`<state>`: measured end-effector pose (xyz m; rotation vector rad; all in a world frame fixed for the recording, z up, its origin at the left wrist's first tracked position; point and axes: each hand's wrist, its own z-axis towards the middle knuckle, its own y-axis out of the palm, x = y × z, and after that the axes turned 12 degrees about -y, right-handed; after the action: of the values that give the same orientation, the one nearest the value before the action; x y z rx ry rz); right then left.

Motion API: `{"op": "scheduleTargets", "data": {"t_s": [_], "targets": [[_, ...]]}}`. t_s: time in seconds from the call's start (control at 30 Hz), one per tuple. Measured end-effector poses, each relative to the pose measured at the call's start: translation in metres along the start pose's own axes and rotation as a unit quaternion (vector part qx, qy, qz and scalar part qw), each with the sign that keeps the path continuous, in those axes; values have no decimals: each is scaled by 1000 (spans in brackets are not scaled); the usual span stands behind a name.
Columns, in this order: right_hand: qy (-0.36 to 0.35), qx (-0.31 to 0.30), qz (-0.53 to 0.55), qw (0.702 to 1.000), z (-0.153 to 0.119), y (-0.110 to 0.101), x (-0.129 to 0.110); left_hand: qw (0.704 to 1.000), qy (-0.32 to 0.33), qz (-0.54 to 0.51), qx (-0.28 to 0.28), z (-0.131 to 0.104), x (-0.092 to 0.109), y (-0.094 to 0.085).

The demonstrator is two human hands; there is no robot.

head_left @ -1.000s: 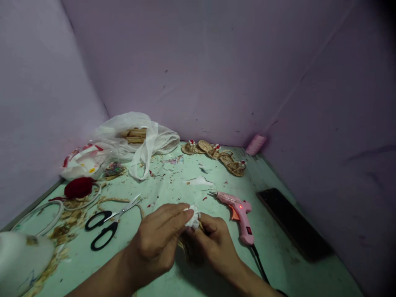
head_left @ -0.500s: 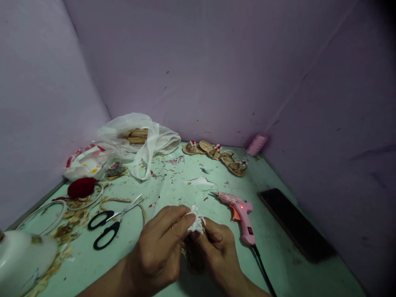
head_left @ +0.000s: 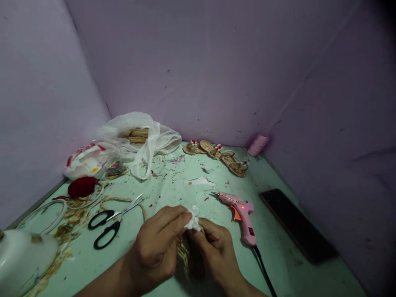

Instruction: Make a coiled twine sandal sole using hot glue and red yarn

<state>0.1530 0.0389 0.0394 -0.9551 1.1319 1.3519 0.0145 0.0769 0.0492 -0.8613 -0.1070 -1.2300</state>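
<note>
Both hands meet low in the middle, above the table. My left hand (head_left: 159,243) pinches a crumpled white piece (head_left: 193,220), which looks like tissue or thin paper. My right hand (head_left: 216,247) has its fingers closed round a braided straw piece (head_left: 183,249), its thumb pressing near the white piece. The straw piece hangs down between the palms, its lower part dark and partly hidden; its full shape I cannot make out. To the right lies a pink glue gun (head_left: 241,214), its red light lit and its tip pointing left.
Black-handled scissors (head_left: 114,225) lie open at left, near a braided cord (head_left: 119,199). Small straw sandals (head_left: 212,149) sit by the back wall, with a pink thread spool (head_left: 258,144) beside them. A phone (head_left: 297,225), plastic bag (head_left: 151,142), red bundle (head_left: 81,187) and white vessel (head_left: 27,262) surround the hands.
The straw piece has tilted and shows more of its braided side below the left hand. The white piece has shifted slightly left in the fingers. Both hands keep their hold.
</note>
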Motion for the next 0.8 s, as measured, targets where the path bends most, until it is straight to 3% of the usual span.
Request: {"op": "scheduleTargets", "data": {"t_s": [0.17, 0.6, 0.8], "targets": [[-1, 1, -10, 1000, 0, -1, 1, 999, -14, -24, -24, 3, -2, -3], [17, -14, 15, 1000, 4, 0, -1, 997, 26, -24, -70, -2, -20, -15], [35, -22, 17, 999, 2, 3, 1, 989, -14, -92, -117, 6, -21, -21]]}}
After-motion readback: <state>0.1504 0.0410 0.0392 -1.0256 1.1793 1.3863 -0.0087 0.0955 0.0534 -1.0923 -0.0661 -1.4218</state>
